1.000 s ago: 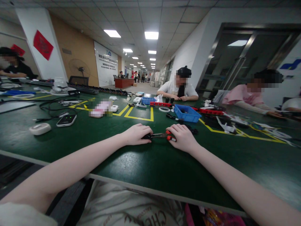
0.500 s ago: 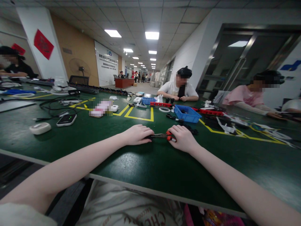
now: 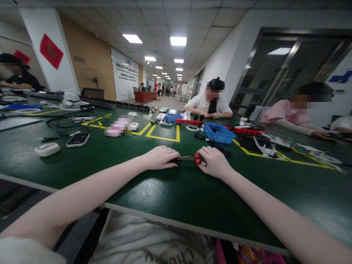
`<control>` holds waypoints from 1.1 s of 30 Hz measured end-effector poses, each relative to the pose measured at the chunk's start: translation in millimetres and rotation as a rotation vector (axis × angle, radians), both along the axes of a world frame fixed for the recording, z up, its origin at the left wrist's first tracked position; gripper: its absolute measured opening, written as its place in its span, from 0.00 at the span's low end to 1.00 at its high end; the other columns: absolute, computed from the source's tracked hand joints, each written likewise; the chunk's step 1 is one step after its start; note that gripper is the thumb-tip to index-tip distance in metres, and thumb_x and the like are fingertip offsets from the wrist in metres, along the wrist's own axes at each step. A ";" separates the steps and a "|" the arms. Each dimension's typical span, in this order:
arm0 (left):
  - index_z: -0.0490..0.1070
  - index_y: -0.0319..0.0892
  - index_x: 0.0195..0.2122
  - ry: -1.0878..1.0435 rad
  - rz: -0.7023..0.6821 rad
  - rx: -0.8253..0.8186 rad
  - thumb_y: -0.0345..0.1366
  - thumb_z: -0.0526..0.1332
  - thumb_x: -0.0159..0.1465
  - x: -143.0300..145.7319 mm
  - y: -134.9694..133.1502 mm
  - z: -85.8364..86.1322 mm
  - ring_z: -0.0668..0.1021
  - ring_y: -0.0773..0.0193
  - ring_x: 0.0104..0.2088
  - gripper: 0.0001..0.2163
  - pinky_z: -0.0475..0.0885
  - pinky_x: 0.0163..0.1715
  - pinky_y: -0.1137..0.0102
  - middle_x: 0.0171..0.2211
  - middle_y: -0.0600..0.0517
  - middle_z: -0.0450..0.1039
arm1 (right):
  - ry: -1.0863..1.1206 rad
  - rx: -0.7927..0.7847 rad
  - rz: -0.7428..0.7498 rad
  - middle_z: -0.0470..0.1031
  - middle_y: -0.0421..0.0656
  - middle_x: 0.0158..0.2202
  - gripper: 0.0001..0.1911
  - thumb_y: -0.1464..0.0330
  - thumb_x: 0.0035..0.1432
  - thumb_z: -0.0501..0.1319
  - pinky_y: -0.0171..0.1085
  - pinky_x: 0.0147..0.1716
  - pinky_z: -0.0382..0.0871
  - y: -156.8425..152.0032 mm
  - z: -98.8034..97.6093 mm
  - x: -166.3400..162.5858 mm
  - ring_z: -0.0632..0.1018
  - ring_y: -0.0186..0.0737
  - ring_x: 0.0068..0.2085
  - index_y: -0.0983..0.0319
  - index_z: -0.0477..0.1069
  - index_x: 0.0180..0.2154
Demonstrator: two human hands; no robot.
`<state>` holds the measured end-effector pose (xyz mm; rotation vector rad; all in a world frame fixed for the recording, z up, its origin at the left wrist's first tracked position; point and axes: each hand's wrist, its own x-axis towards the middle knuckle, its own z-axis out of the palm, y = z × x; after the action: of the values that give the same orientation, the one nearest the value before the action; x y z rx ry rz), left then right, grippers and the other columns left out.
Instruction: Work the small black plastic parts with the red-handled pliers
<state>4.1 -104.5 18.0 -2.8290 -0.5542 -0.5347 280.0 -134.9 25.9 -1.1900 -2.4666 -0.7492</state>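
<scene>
Both my hands rest knuckles-up on the green table point(image 3: 170, 194), close together. My right hand point(image 3: 215, 161) is curled over the red handles of a pair of pliers point(image 3: 192, 158) whose metal jaws point left. My left hand point(image 3: 160, 157) is closed around a small dark part at the jaw tips; I cannot make out what that part is. Fingers of both hands are bent down against the table.
A blue bin point(image 3: 219, 132) sits behind my hands, with a tape roll point(image 3: 192, 128) and yellow floor-tape lines point(image 3: 165, 137). At left lie a phone point(image 3: 78, 139), a white case point(image 3: 46, 149) and cables. Other people work at the far and right sides.
</scene>
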 end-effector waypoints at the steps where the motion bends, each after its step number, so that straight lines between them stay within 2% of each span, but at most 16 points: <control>1: 0.66 0.42 0.47 0.000 0.000 0.006 0.45 0.55 0.69 0.1 0.0 -0.1 0.76 0.60 0.39 0.13 0.67 0.40 0.68 0.42 0.48 0.75 | -0.001 0.002 -0.002 0.73 0.47 0.37 0.10 0.69 0.51 0.59 0.39 0.36 0.58 0.1 -0.1 0.0 0.70 0.44 0.37 0.63 0.69 0.38; 9: 0.67 0.42 0.48 -0.017 -0.009 0.017 0.43 0.55 0.69 0.3 1.1 -1.4 0.76 0.59 0.43 0.12 0.67 0.44 0.67 0.46 0.46 0.74 | 0.006 -0.028 -0.011 0.73 0.48 0.37 0.10 0.68 0.52 0.60 0.39 0.36 0.59 -0.5 1.0 -1.0 0.71 0.44 0.38 0.63 0.69 0.38; 33: 0.67 0.42 0.46 -0.017 0.024 -0.015 0.44 0.54 0.70 1.7 -2.6 0.4 0.78 0.60 0.36 0.12 0.68 0.38 0.68 0.37 0.49 0.77 | 0.003 -0.014 0.008 0.72 0.47 0.37 0.09 0.69 0.52 0.59 0.39 0.34 0.59 -1.5 1.5 -0.6 0.70 0.44 0.37 0.63 0.69 0.38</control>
<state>5.8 -107.1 18.4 -2.8308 -0.5973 -0.5529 279.4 -136.4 27.4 -1.1845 -2.4765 -0.7290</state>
